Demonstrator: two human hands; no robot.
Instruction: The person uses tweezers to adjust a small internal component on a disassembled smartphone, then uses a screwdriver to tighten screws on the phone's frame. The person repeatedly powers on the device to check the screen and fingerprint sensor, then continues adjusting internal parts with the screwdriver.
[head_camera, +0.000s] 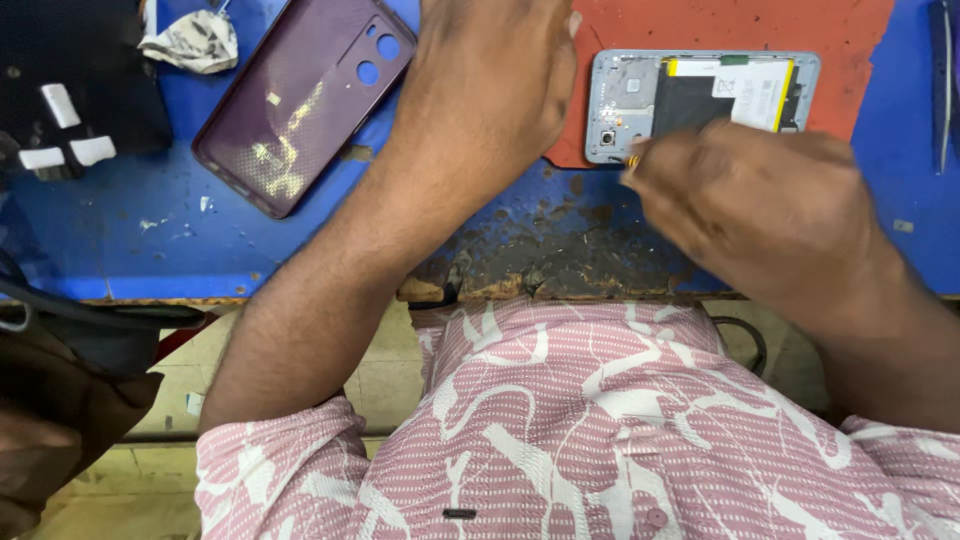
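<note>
An opened phone (700, 100) lies face down on a red mat (740, 25), its battery and circuit parts exposed. My right hand (770, 200) hovers over its near edge, fingers pinched on a small yellowish item at the tips; what it is I cannot tell. My left hand (490, 90) rests just left of the phone, over the mat's left edge, fingers curled and hidden from view. A purple back cover (300, 100) lies to the left on the blue table top (120, 240).
A crumpled cloth (195, 40) and a black item with white blocks (60, 110) sit at the far left. A thin tool (945, 80) lies at the right edge. The table's front edge is worn and chipped (540, 270). A dark bag (60, 400) is lower left.
</note>
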